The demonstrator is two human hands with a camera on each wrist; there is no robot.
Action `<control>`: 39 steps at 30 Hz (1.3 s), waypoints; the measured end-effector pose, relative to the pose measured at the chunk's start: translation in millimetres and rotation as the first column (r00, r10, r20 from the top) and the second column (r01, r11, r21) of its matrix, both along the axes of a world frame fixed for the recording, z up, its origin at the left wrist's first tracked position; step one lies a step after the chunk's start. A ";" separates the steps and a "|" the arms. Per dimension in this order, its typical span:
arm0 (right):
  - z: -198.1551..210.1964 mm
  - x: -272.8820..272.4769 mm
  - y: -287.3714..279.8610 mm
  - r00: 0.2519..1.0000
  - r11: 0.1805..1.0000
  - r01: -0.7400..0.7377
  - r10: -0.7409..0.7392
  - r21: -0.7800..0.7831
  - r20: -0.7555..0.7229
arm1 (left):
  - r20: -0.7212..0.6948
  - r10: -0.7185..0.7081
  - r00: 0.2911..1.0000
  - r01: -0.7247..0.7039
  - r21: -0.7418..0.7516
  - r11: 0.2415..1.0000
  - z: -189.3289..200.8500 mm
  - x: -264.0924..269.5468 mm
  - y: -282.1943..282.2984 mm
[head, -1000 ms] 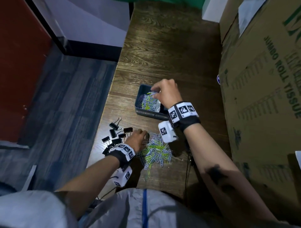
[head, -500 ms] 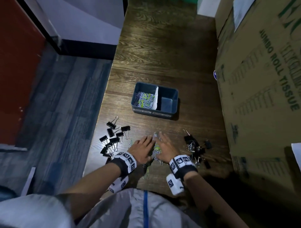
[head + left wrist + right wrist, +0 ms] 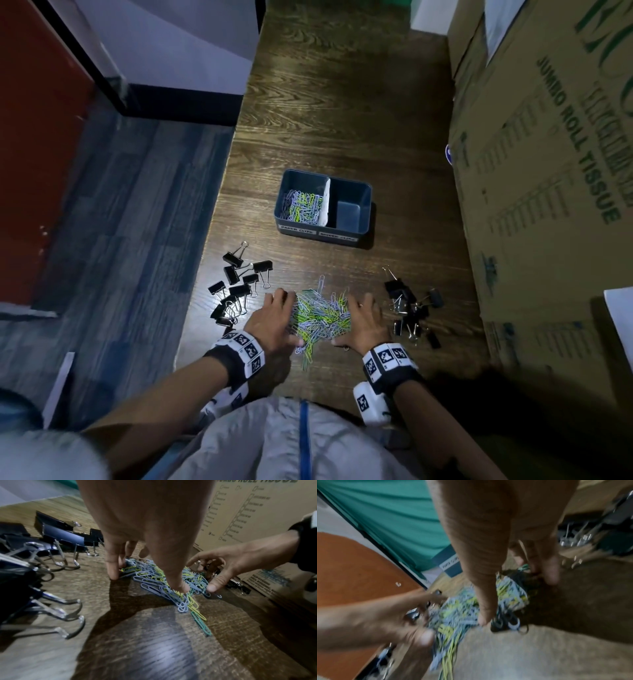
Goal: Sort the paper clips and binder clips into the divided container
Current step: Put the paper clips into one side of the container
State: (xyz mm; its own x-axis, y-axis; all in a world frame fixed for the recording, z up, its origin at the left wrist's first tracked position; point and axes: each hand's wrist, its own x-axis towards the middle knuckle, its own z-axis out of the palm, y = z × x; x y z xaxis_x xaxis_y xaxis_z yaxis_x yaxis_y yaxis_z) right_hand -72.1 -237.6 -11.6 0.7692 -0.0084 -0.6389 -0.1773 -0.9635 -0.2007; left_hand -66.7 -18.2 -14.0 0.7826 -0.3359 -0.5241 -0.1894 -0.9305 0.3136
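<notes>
A heap of blue, green and yellow paper clips [image 3: 322, 317] lies on the dark wooden table near me. My left hand [image 3: 275, 317] and right hand [image 3: 363, 318] flank it, fingertips down on the table and touching its edges, holding nothing. The left wrist view shows the left thumb pressing on the paper clips [image 3: 154, 577] and the right hand [image 3: 212, 574] spread opposite. Black binder clips lie in two groups, one to the left [image 3: 236, 291] and one to the right [image 3: 411, 308]. The divided container [image 3: 349, 181] stands beyond, with paper clips in its left compartment and nothing in its right.
A tall cardboard box [image 3: 548, 205] printed "jumbo roll tissue" walls the table's right side. The table's left edge [image 3: 209, 274] drops to blue-grey floor. A white sheet [image 3: 620, 315] shows at the right border.
My right hand came back from the container's paper clip compartment to the heap. Both hands then met over the heap and have now spread to its two sides.
</notes>
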 end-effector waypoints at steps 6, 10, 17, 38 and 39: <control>-5.3 1.2 30.5 0.983 0.988 -0.145 0.137 0.055 0.124 | 0.042 -0.095 0.995 0.095 -0.004 0.995 -3.9 4.1 -28.8; -3.9 3.9 28.4 0.981 0.988 -0.116 0.098 0.102 0.168 | 0.102 -0.082 0.991 0.091 -0.090 0.992 -1.1 8.5 -24.4; 8.4 13.6 15.7 0.974 0.987 -0.132 0.114 0.087 0.195 | 0.118 -0.027 0.993 0.051 -0.204 0.978 11.4 14.4 -17.0; 85.2 59.1 13.6 0.936 0.960 -0.116 0.020 0.256 0.351 | 0.374 0.312 0.873 -0.087 -0.511 0.855 122.0 173.3 -9.6; 94.2 65.8 16.6 0.927 0.958 -0.128 0.023 0.258 0.373 | 0.371 0.324 0.870 -0.109 -0.497 0.861 119.9 173.9 -9.0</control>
State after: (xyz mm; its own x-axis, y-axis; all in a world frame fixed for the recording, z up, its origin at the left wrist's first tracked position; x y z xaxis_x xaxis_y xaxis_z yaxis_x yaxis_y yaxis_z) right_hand -6.3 -221.1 82.6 0.9391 0.1930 -0.2844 0.0293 -0.8694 -0.4932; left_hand 107.3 -27.2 105.9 0.9693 -0.2414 0.0461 -0.2145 -0.7391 0.6385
